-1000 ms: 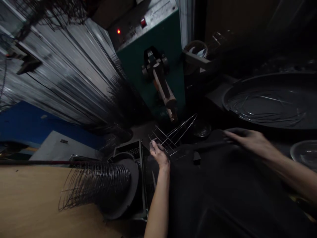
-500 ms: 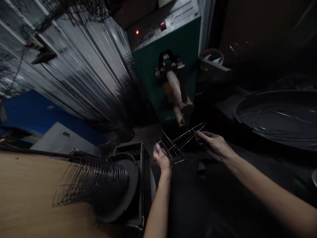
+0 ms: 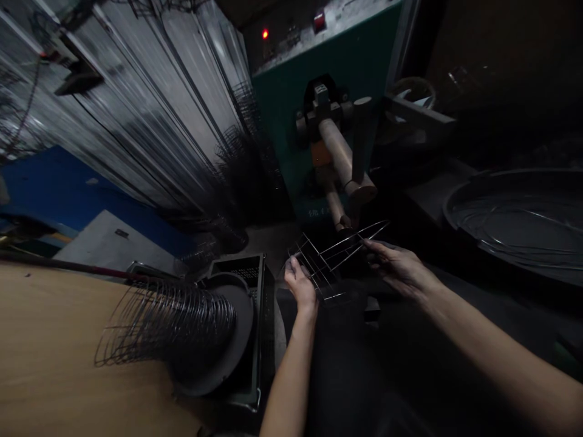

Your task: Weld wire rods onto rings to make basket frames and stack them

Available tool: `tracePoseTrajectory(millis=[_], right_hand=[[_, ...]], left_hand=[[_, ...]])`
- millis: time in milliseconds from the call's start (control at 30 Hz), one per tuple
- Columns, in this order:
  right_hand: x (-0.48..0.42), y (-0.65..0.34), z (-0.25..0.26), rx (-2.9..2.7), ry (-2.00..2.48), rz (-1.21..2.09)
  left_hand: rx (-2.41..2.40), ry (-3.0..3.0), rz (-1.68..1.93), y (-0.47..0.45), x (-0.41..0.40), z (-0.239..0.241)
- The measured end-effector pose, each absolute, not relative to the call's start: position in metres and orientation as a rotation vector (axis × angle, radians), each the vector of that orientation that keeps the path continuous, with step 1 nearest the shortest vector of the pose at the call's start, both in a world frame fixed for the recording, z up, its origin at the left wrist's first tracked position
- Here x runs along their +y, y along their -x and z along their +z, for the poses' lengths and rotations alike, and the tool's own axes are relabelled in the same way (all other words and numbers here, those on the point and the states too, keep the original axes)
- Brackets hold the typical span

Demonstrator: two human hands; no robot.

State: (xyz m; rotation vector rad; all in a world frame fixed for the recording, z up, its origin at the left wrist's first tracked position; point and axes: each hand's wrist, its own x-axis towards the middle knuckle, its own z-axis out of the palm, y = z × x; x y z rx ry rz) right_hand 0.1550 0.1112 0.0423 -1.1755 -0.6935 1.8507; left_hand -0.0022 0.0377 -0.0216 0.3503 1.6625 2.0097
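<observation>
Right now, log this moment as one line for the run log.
left hand: holds wire frame | right hand: holds same frame | beyond: green machine

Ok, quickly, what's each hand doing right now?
Left hand: closed, holding the near end of the wire frame.
Right hand: closed, fingers pinching the frame's long wires at the far end.

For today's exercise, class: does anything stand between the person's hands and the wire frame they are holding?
Nothing visible does: the left hand and the right hand are both directly on the wire frame, with no object between either hand and the wires.
</observation>
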Motion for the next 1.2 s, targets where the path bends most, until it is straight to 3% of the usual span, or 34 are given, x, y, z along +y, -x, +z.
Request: tracePoseTrajectory(millis=[633,1033,1100,1200], right_hand=[[0.112,-0.138,0.077,-0.48,1.296,1.83],[0.111,-0.178,0.042,-0.571,1.269,1.819],[0.108,-0.186,0.038,-0.704,1.338,1.729],[0.108,-0.211,0.018,-1.141,1.499,1.27]], left_hand=[[1.596,-0.293,1.916,0.009,0.044,0.008],[1.532,-0.198,1.907,0.009,0.044,0.011],[1.529,-0.186,1.896,0.009,0.043,0.012],[1.538,-0.152,1.899,0.01,0.046,0.014]])
